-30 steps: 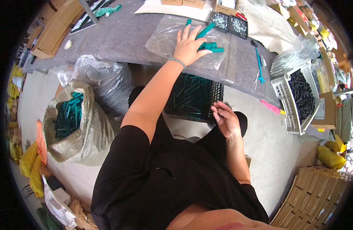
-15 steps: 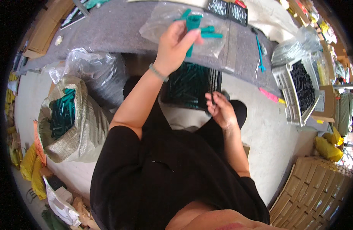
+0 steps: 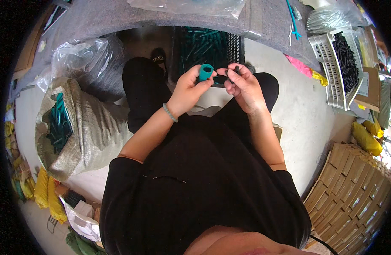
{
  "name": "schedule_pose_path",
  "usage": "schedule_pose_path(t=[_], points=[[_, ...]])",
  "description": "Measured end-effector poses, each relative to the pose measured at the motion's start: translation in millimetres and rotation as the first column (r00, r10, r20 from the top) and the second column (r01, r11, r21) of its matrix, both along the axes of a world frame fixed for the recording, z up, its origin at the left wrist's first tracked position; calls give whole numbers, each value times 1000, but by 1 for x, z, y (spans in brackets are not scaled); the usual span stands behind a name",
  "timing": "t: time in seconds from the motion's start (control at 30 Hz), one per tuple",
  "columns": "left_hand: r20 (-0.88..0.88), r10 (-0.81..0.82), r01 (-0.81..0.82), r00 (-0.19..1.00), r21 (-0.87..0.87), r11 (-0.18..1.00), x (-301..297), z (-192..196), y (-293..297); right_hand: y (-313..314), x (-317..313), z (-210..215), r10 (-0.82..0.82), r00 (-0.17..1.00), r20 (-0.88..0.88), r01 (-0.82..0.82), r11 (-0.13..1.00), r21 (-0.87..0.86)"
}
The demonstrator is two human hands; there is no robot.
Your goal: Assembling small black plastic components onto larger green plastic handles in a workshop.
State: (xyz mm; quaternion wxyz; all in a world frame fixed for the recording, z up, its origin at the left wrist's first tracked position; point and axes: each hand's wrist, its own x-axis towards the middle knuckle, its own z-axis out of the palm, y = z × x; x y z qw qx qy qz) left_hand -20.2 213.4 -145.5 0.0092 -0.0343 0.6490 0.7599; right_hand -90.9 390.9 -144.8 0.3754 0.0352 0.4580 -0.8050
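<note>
Clad all in black: short-sleeved top, black trousers, a dark shoe with a small metal trim. Bare forearms, bare left hand and right hand. Pale green beaded bracelet round the left wrist.

Grey felt-covered bench up top: clear plastic bag on it, teal pieces at right. Pale floor below: woven sack of teal parts left, white basket w/ black parts right, flat cardboard stack lower right.
</note>
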Motion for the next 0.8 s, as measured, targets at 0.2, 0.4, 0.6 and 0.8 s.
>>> schedule_pose_path(t=[0.2,0.4,0.6,0.8], points=[[66,10,-20,998,143,990,-11,-8,2,1,9,8,-56,990,-132,78,983,164],[168,184,-231,968,327,916,-19,-6,-14,9,0,1,-118,992,32,116,991,59],[179,-58,-97,982,745,660,-12,-7,-21,9,1,-3,-227,970,91,233,970,-69],[145,-193,54,970,649,759,-7,-10,-31,10,-1,-11,-198,974,110,218,951,-220]])
